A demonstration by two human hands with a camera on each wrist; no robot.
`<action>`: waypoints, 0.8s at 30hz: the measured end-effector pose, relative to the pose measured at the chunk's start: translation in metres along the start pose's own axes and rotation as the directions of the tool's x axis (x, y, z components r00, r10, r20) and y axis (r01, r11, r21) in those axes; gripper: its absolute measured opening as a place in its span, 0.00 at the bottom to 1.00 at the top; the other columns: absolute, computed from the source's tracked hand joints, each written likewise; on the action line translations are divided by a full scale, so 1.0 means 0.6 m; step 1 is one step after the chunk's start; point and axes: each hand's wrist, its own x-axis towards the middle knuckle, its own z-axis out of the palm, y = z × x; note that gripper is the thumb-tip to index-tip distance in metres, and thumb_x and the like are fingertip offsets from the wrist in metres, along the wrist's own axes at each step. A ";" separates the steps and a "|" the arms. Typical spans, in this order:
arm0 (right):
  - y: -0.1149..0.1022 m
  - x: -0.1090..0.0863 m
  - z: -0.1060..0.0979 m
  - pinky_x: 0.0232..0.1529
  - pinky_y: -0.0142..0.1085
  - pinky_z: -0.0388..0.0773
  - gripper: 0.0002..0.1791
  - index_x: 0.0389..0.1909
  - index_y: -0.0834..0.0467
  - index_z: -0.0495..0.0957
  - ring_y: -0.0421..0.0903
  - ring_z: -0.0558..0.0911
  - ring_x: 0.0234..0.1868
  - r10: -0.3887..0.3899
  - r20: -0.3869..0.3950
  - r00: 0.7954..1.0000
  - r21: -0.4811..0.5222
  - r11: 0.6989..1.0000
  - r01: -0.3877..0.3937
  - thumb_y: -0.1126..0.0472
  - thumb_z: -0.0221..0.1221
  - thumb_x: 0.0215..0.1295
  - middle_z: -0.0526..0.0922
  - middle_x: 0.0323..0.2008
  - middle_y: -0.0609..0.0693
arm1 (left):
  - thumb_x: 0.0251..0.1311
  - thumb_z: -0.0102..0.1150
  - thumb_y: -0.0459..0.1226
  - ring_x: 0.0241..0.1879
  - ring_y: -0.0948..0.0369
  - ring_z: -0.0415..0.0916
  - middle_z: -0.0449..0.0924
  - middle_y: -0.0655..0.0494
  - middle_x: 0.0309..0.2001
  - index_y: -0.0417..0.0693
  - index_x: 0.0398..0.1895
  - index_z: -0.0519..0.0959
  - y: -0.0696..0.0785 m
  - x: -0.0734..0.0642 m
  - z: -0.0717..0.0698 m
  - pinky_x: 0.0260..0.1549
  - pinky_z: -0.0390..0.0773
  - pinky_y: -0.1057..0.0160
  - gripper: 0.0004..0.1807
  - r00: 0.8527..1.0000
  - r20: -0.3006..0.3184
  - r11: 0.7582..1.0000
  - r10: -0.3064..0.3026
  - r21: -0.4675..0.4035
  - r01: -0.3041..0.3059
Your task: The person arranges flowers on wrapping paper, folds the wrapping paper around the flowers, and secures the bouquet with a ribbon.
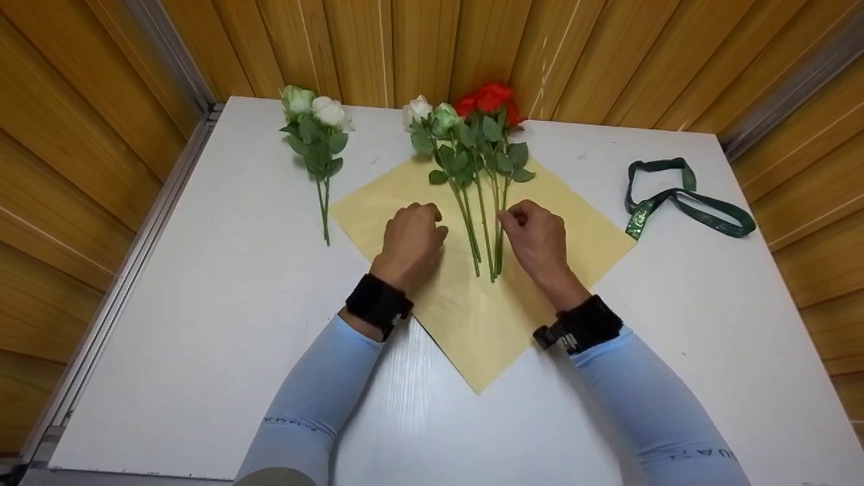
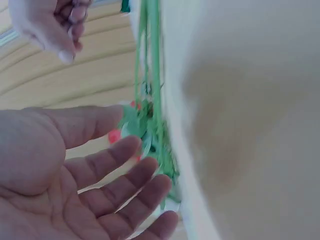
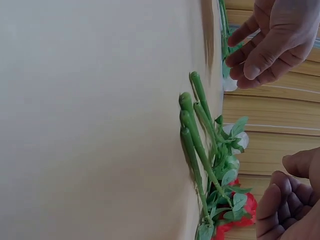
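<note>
A loose bunch of artificial roses lies on a tan sheet of wrapping paper (image 1: 466, 337), heads toward the back. It has red roses (image 1: 493, 100), a white rose (image 1: 417, 111) and a pale green rose (image 1: 445, 119), with bare green stems (image 3: 197, 145) toward me. Left of the stems is my left hand (image 1: 413, 243), its palm empty and fingers loosely spread in the left wrist view. My right hand (image 1: 536, 233) hovers just right of the stems. In the right wrist view its fingers curl loosely, thumb apart, with nothing held.
Two more roses, a green and a white one (image 1: 329, 111), lie at the back left of the white table (image 1: 202, 304). A dark green ribbon (image 1: 709, 219) lies looped on the right, its end by the paper's right corner. Wood-patterned panels (image 1: 425, 54) stand behind.
</note>
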 end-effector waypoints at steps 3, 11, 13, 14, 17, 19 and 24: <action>-0.006 -0.010 -0.005 0.35 0.43 0.74 0.13 0.36 0.61 0.86 0.53 0.83 0.29 -0.003 -0.022 1.000 0.017 1.000 0.004 0.54 0.65 0.74 0.88 0.30 0.56 | 0.74 0.55 0.37 0.50 0.45 0.82 0.86 0.45 0.47 0.41 0.48 0.86 -0.016 -0.002 -0.021 0.51 0.80 0.48 0.12 0.998 -0.055 0.998 -0.013 -0.068 0.009; -0.019 -0.028 -0.011 0.33 0.38 0.75 0.11 0.36 0.60 0.87 0.49 0.84 0.29 0.010 -0.039 0.999 0.108 0.994 -0.006 0.55 0.66 0.73 0.89 0.30 0.55 | 0.73 0.51 0.36 0.39 0.49 0.81 0.84 0.46 0.38 0.42 0.39 0.82 -0.091 -0.006 -0.085 0.41 0.78 0.49 0.10 0.975 -0.184 0.984 -0.123 -0.149 0.095; -0.021 -0.032 -0.011 0.33 0.37 0.74 0.10 0.36 0.59 0.87 0.47 0.83 0.28 0.011 -0.046 0.999 0.126 0.992 -0.005 0.56 0.66 0.72 0.89 0.30 0.54 | 0.73 0.50 0.35 0.39 0.48 0.81 0.85 0.45 0.39 0.41 0.40 0.82 -0.112 -0.006 -0.100 0.41 0.78 0.48 0.11 0.966 -0.207 0.982 -0.154 -0.142 0.127; -0.021 -0.033 -0.011 0.32 0.36 0.74 0.10 0.35 0.59 0.87 0.46 0.82 0.28 0.010 -0.050 0.999 0.133 0.991 -0.003 0.57 0.66 0.72 0.88 0.29 0.54 | 0.73 0.50 0.36 0.39 0.48 0.81 0.85 0.45 0.39 0.41 0.40 0.83 -0.122 -0.005 -0.106 0.41 0.78 0.49 0.11 0.962 -0.215 0.980 -0.170 -0.138 0.143; -0.019 -0.035 -0.011 0.32 0.36 0.73 0.09 0.35 0.59 0.87 0.44 0.80 0.26 0.002 -0.057 0.998 0.152 0.988 0.007 0.58 0.65 0.72 0.88 0.28 0.54 | 0.73 0.48 0.35 0.36 0.50 0.79 0.82 0.48 0.35 0.43 0.36 0.82 -0.151 -0.001 -0.123 0.36 0.75 0.52 0.12 0.950 -0.221 0.971 -0.223 -0.132 0.197; -0.017 -0.036 -0.010 0.32 0.35 0.73 0.09 0.34 0.59 0.87 0.44 0.79 0.25 -0.001 -0.057 0.998 0.165 0.986 0.010 0.58 0.64 0.73 0.87 0.28 0.53 | 0.73 0.47 0.35 0.33 0.52 0.77 0.79 0.50 0.31 0.45 0.31 0.79 -0.171 0.005 -0.133 0.32 0.72 0.54 0.13 0.941 -0.214 0.963 -0.261 -0.122 0.239; -0.010 -0.036 -0.006 0.32 0.35 0.72 0.09 0.33 0.58 0.87 0.43 0.78 0.24 0.016 -0.050 0.999 0.180 0.984 -0.007 0.58 0.65 0.72 0.86 0.26 0.52 | 0.71 0.47 0.34 0.33 0.51 0.75 0.78 0.46 0.31 0.42 0.30 0.76 -0.215 0.024 -0.149 0.30 0.72 0.53 0.11 0.915 -0.171 0.931 -0.364 -0.087 0.354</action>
